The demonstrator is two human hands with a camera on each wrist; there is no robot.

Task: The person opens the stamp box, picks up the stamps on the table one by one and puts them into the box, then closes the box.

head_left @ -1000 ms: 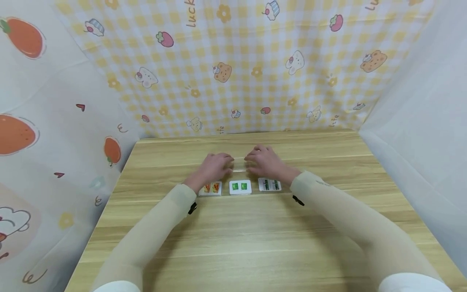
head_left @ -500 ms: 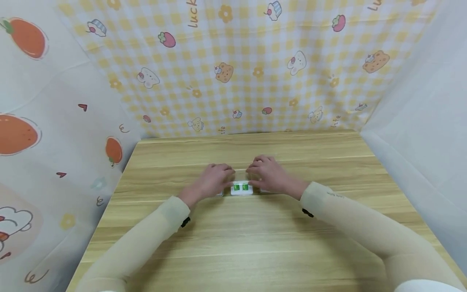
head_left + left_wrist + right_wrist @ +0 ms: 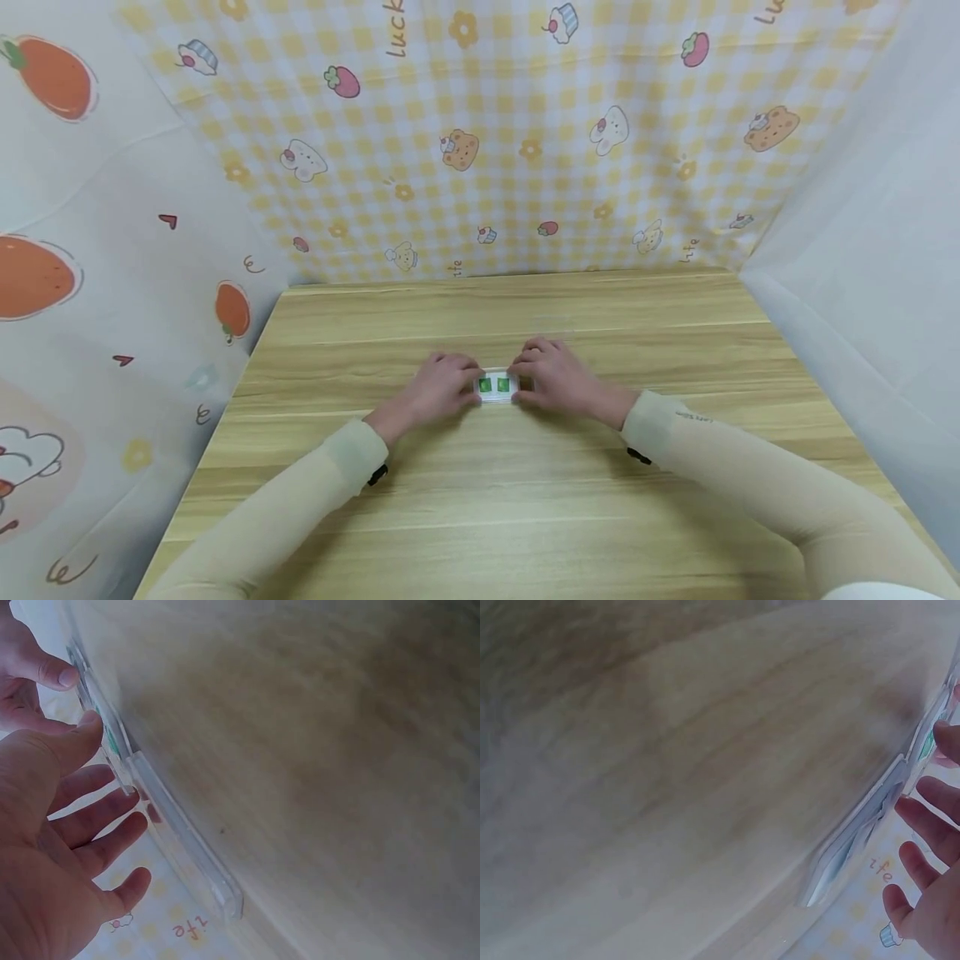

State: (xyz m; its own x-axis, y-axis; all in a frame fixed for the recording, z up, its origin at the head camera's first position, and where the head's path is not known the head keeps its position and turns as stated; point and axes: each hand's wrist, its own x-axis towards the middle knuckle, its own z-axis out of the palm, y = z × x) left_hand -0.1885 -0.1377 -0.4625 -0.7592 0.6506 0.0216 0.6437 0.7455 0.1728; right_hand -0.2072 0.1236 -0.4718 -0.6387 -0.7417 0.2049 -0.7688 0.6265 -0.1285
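A white card with two green pictures (image 3: 495, 387) lies mid-table, with a clear plastic cover (image 3: 495, 370) over it. At its left end my left hand (image 3: 446, 385) pinches the cover between thumb and fingers. My right hand (image 3: 555, 377) grips the opposite end the same way. In the left wrist view, a clear flat case (image 3: 187, 836) sits beside the left fingers. Another thin flat case (image 3: 847, 836) shows near the right fingers in the right wrist view. From the head, both side cases are mostly hidden under the hands.
The wood-grain table (image 3: 487, 492) reaches back to a yellow checked cloth (image 3: 525, 192). Behind the right hand lies a faint, clear rectangular piece (image 3: 552, 325). White cloth walls (image 3: 862, 233) stand at both sides.
Both hands have come nearer along the table, carrying the clear cover from behind the row of cards onto the middle one. The side cards, visible earlier, are now mostly covered by the hands.
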